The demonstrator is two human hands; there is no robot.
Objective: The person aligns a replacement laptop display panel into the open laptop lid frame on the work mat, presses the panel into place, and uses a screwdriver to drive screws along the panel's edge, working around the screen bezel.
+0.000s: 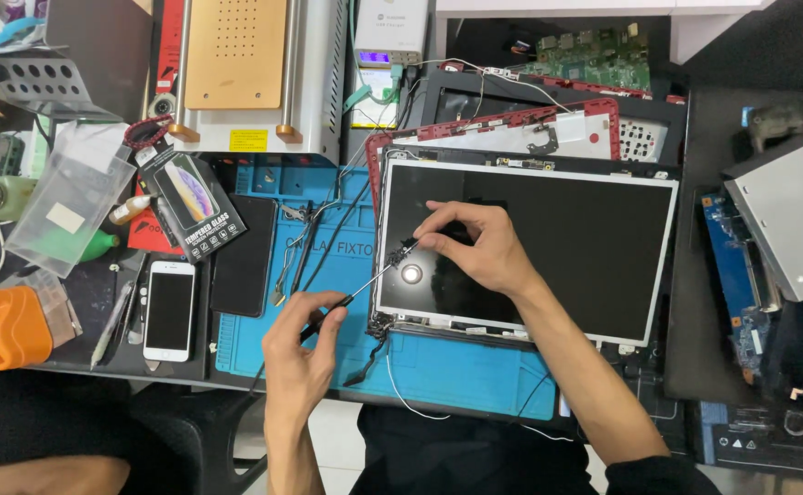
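black screen panel (548, 238): two hands, left (302, 353) gripping one screwdriver (351, 298), right (475, 247) pinching one cable (405, 247).

White phone (169, 311) beside orange tool (9, 327)

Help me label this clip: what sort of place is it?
Likely an electronics repair bench: a bare black laptop screen panel, a blue silicone work mat and exposed green circuit boards.
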